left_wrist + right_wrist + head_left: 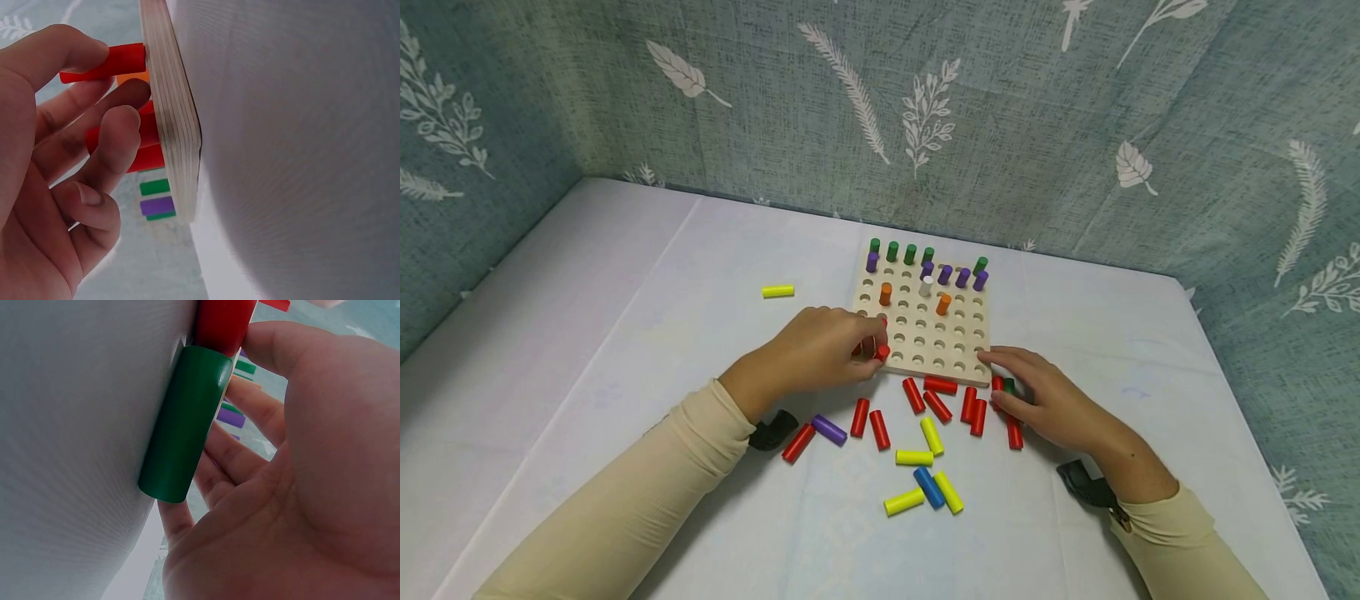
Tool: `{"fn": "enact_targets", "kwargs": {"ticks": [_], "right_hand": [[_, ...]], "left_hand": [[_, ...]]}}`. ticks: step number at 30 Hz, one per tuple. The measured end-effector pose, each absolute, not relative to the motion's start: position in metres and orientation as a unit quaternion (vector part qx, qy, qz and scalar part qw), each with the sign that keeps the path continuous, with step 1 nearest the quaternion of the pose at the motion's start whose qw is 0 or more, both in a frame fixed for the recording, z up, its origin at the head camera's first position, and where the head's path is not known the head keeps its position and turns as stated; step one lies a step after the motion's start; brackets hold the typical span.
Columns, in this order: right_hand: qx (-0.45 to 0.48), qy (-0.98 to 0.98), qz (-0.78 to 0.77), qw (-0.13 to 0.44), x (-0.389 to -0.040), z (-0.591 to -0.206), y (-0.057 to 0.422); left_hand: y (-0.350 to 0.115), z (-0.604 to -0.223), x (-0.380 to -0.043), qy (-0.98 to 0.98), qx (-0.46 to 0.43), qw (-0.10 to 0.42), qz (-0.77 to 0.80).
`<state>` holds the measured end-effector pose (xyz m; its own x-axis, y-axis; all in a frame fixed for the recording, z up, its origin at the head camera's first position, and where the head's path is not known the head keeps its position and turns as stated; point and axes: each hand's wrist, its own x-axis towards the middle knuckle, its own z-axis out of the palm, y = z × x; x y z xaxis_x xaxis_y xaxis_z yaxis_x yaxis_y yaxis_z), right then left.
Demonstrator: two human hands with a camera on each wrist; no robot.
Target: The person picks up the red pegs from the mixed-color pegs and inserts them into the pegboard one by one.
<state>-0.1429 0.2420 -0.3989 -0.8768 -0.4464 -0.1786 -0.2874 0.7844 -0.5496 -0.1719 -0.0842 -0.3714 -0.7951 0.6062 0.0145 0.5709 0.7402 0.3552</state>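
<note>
1. In the head view, the wooden board is lying on the desk before me, partly filled. Five green pegs, five purple pegs, one white peg and two orange pegs are standing in it, mostly toward the far side; many middle and near holes are showing bare. My left hand is pinching a red peg at the near left corner. About ten loose red pegs, five yellow pegs, one blue peg, one loose purple peg and one loose green peg are lying on the desk, so I am judging that much work is remaining.

2. In the left wrist view, my thumb is pressing the pinched peg, and its end is meeting the board's outline; I cannot tell whether it is sitting in a hole. Two other red pegs are standing beyond it, so the reds are seeming only begun.

3. In the right wrist view, my right hand is gripping nothing: the fingers are extending loosely, while the thumb is touching, or lying just beside, one loose red peg. The loose green peg is lying next to that one, not yet placed.
</note>
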Motion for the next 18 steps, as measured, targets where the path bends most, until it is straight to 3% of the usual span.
{"fn": "enact_targets", "kwargs": {"ticks": [18], "right_hand": [[-0.2,0.934,-0.257,0.148,-0.143,-0.4001,0.2424]], "left_hand": [[-0.0848,-0.3732,-0.1722,0.935,0.302,0.06,0.177]]}}
